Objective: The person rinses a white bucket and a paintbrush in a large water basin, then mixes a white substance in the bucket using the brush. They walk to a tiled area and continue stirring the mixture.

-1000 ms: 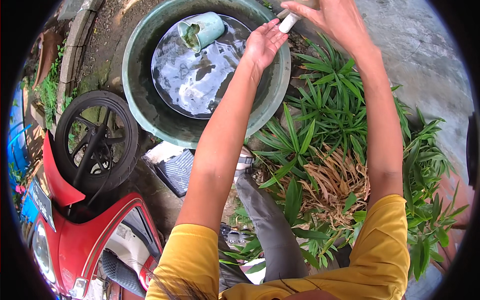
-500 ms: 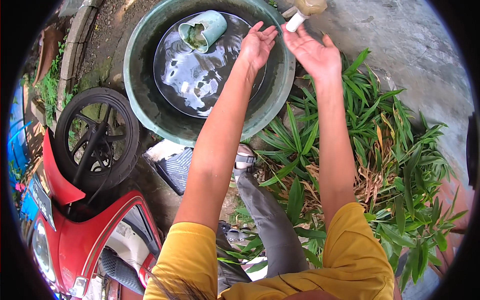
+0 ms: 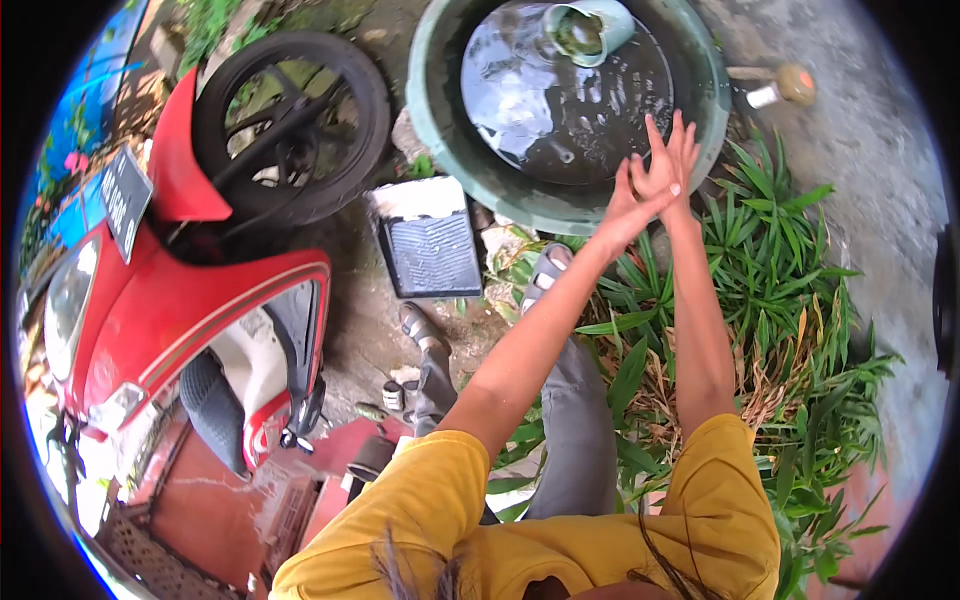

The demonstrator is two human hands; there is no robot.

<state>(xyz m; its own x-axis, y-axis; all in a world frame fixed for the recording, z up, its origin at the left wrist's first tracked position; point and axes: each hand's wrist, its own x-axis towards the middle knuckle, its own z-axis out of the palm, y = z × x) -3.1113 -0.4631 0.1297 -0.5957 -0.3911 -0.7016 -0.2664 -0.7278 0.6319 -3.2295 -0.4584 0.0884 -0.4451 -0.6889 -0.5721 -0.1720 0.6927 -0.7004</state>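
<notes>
My left hand (image 3: 628, 216) lies across my right wrist, its fingers curled onto it and its thumb raised. My right hand (image 3: 664, 168) is open, fingers stretched out and apart, with its wrist against the left hand's fingers. Both are over the near right rim of a large round green tub (image 3: 420, 95), which holds dark water (image 3: 540, 110). A pale green plastic scoop (image 3: 618, 28) lies tilted in the water at the far side. Beyond the tub's right rim is a tap (image 3: 763, 97) with a white spout and a brownish covering.
A red motorbike (image 3: 150, 320) with a black front wheel (image 3: 290, 130) stands at the left. A black paint tray (image 3: 430, 250) lies on the ground before the tub. Leafy green plants (image 3: 750, 230) grow at the right, beside a grey concrete surface (image 3: 850, 190).
My hands have come away from the tap, back and together over the near right rim; the left now touches the right wrist. The view has shifted left, showing more of the motorbike.
</notes>
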